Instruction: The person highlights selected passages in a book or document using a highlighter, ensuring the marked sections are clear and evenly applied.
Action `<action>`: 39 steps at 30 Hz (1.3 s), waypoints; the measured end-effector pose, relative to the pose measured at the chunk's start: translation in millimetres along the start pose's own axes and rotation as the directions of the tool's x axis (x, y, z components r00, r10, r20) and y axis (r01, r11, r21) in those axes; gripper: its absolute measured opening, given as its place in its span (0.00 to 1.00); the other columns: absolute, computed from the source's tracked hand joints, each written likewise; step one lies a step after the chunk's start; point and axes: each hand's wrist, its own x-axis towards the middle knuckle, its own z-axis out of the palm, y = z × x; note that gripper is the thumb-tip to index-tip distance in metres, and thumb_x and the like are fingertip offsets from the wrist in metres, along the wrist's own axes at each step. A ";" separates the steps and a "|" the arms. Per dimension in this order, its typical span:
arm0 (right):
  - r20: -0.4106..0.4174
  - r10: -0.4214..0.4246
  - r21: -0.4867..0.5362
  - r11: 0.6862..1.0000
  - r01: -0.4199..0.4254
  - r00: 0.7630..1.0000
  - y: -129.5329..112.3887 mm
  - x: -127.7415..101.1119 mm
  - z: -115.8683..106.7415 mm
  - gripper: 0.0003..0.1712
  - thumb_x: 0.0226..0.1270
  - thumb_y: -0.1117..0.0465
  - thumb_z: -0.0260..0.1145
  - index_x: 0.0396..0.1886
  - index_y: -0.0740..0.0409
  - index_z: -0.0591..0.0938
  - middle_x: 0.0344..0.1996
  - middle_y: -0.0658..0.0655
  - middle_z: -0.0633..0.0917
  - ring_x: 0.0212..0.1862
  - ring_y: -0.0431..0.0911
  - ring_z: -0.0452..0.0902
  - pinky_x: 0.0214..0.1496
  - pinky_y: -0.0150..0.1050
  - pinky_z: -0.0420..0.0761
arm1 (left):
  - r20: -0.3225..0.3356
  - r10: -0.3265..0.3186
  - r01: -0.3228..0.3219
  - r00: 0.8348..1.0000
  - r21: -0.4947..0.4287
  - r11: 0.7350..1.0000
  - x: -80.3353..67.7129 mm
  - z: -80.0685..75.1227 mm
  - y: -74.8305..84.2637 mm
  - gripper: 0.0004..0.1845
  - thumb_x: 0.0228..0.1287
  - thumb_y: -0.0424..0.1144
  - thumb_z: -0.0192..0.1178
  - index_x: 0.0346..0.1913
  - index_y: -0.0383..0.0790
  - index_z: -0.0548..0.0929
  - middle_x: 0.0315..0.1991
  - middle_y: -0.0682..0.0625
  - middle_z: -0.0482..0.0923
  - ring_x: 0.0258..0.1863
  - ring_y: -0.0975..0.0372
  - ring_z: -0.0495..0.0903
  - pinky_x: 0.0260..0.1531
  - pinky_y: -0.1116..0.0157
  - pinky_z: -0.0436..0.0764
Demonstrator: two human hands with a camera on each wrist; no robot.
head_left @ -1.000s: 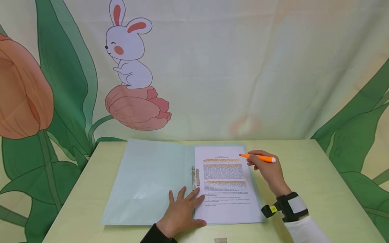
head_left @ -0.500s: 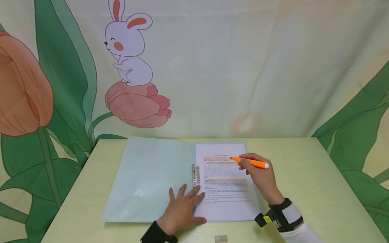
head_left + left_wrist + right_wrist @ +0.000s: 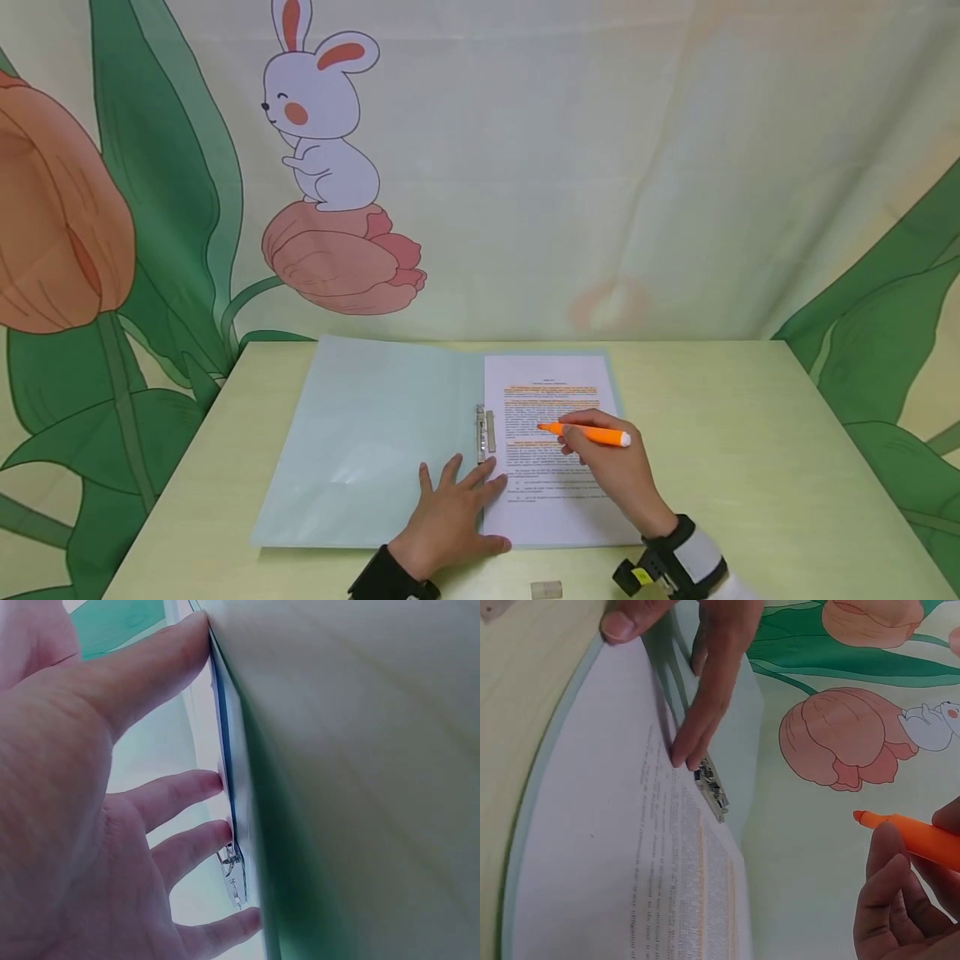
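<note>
An orange highlighter (image 3: pixel 592 434) is pinched in my right hand (image 3: pixel 611 467), its uncapped tip pointing left over the middle of the printed page (image 3: pixel 555 525). In the right wrist view the highlighter (image 3: pixel 915 836) shows its tip held off the paper. Several lines of the text carry orange marking. My left hand (image 3: pixel 450 525) lies spread at the page's lower left, fingertips on the paper and across the folder's spine. The page sits in an opened pale blue folder (image 3: pixel 367 442), beside its metal clip (image 3: pixel 482 433). In the left wrist view, the thumb (image 3: pixel 169 660) presses at the folder's edge.
A small grey block (image 3: pixel 546 590) lies at the front of the light wooden table (image 3: pixel 757 467). Behind the table hangs a backdrop cloth (image 3: pixel 525 167) printed with a rabbit, tulips and leaves. A camera is strapped to the right wrist (image 3: pixel 678 554).
My right hand has moved left and down the page with the highlighter, from the top right to the middle of the text. The left hand has stayed in place on the folder.
</note>
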 end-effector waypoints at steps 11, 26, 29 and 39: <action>0.026 0.040 0.009 0.999 -0.041 0.999 14.9 -0.3 17.0 0.08 0.66 0.59 0.67 0.41 0.53 0.87 0.31 0.55 0.88 0.34 0.53 0.84 0.34 0.36 0.83 | -0.001 -0.010 0.010 1.000 -0.005 1.000 0.9 -0.2 0.3 0.48 0.45 0.69 0.68 0.70 0.52 0.72 0.74 0.54 0.64 0.72 0.38 0.59 0.61 0.24 0.51; 0.091 0.095 -0.010 0.995 -0.095 0.991 34.3 -4.2 31.1 0.05 0.63 0.59 0.68 0.36 0.51 0.88 0.27 0.53 0.88 0.30 0.51 0.84 0.28 0.33 0.78 | 0.015 -0.013 0.013 1.000 0.004 1.000 0.6 -1.3 0.0 0.48 0.46 0.70 0.67 0.70 0.53 0.71 0.75 0.54 0.63 0.73 0.39 0.58 0.61 0.24 0.51; 0.093 0.111 -0.025 0.994 -0.109 0.989 39.0 -3.9 33.5 0.04 0.62 0.59 0.69 0.35 0.50 0.88 0.29 0.52 0.88 0.30 0.50 0.84 0.29 0.33 0.78 | 0.019 -0.014 0.014 1.000 0.002 1.000 0.9 -1.7 0.1 0.48 0.46 0.70 0.67 0.70 0.53 0.72 0.75 0.54 0.63 0.73 0.39 0.58 0.61 0.24 0.51; 0.096 0.140 -0.058 0.989 -0.135 0.986 51.5 -1.8 38.0 0.05 0.61 0.58 0.69 0.36 0.51 0.88 0.29 0.52 0.88 0.28 0.46 0.81 0.29 0.32 0.77 | 0.014 -0.009 0.009 1.000 0.006 1.000 0.0 -1.7 0.0 0.47 0.46 0.70 0.67 0.70 0.53 0.72 0.75 0.54 0.63 0.73 0.39 0.58 0.61 0.24 0.51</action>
